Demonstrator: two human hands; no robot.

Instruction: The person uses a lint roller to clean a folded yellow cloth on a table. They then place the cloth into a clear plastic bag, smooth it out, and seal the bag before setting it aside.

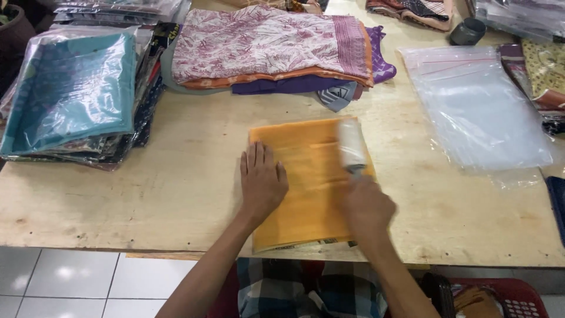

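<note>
Folded orange cloth (309, 176) lies flat on the wooden desk (176, 194), near the front edge, approx. centre. Left hand (262, 182) rests palm down on the cloth's left part, fingers spread flat, gripping nothing. Right hand (368, 206) is blurred w/ motion but closed round the handle of a lint roller (352, 144); the roller's white head lies on the cloth's upper right corner, tilted a bit.

Behind the cloth, a stack of folded fabrics (271, 47): pink-and-white print on top, orange edge under it, purple below, a grey piece poking out at the front. Left side of the desk: pile of bagged fabrics (70, 94), top one teal in clear plastic, dark prints beneath. Right side: empty clear zip bags (477, 106) lying flat, well apart from the cloth. Small dark round pot (468, 30) at the far edge near them, more patterned fabrics beyond. Below the desk edge: white floor tiles (65, 282), checked garment on the person's lap, red basket (506, 297) at lower right.
</note>
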